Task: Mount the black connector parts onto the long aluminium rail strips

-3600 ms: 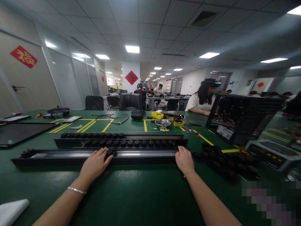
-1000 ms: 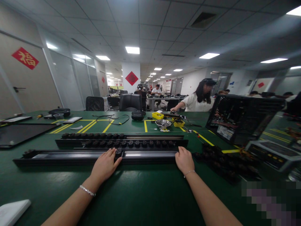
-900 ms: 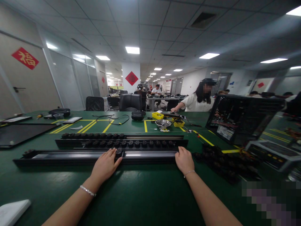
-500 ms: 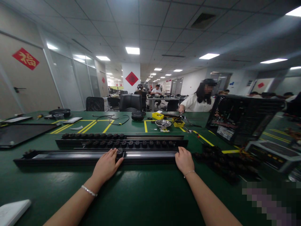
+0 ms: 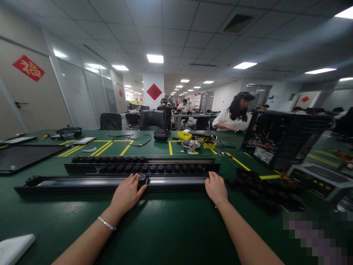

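Note:
A long black channel-shaped rail with a shiny metal strip inside lies across the green table in front of me. My left hand is on the rail near its middle, fingers and thumb closed about a small black round part seated in the channel. Around the rail's right end, my right hand is closed; its fingertips are partly hidden. Just behind lie two similar black rails, which carry rows of small black round parts.
To the right are a heap of black parts, a power supply and an open computer case. Farther back stand a metal bowl and a yellow bin. A co-worker sits across the table. A black panel lies left.
My left hand has slid slightly right along the rail, together with the black round part. My right hand stays on the rail's end. The co-worker's arm has shifted.

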The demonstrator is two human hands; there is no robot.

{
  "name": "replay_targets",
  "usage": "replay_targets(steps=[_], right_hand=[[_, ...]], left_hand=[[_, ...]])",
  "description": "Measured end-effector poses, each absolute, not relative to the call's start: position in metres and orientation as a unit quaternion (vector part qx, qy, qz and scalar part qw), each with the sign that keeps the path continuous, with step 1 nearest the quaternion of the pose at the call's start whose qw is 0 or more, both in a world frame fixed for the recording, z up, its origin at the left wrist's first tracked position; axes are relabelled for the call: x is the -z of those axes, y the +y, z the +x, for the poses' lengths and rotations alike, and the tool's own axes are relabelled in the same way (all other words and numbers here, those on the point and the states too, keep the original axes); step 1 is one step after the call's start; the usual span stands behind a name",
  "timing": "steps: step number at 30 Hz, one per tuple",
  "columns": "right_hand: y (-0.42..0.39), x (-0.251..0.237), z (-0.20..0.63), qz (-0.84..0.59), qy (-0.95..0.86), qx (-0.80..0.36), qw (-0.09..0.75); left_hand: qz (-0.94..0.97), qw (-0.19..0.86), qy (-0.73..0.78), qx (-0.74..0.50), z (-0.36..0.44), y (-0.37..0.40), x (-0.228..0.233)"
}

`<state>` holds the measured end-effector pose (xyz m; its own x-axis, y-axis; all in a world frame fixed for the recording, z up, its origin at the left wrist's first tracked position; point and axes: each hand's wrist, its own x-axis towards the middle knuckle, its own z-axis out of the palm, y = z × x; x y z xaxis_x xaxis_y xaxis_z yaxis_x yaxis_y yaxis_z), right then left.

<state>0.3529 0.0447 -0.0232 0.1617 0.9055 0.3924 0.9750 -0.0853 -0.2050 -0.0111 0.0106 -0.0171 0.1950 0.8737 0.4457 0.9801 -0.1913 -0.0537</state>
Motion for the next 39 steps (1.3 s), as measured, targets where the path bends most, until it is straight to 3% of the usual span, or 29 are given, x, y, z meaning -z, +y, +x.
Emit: replay_targets(steps=[15,39], right_hand=[[0.044,0.023,0.352,-0.721,-0.648,0.114,0.218],[0.042,0.020,0.351,-0.734,-0.639,0.074,0.216]], left_hand=[[-0.757,0.157,-0.618,0.145,-0.003,0.010,0.014],[-0.756,0.155,-0.616,0.159,0.010,0.009,0.015]])
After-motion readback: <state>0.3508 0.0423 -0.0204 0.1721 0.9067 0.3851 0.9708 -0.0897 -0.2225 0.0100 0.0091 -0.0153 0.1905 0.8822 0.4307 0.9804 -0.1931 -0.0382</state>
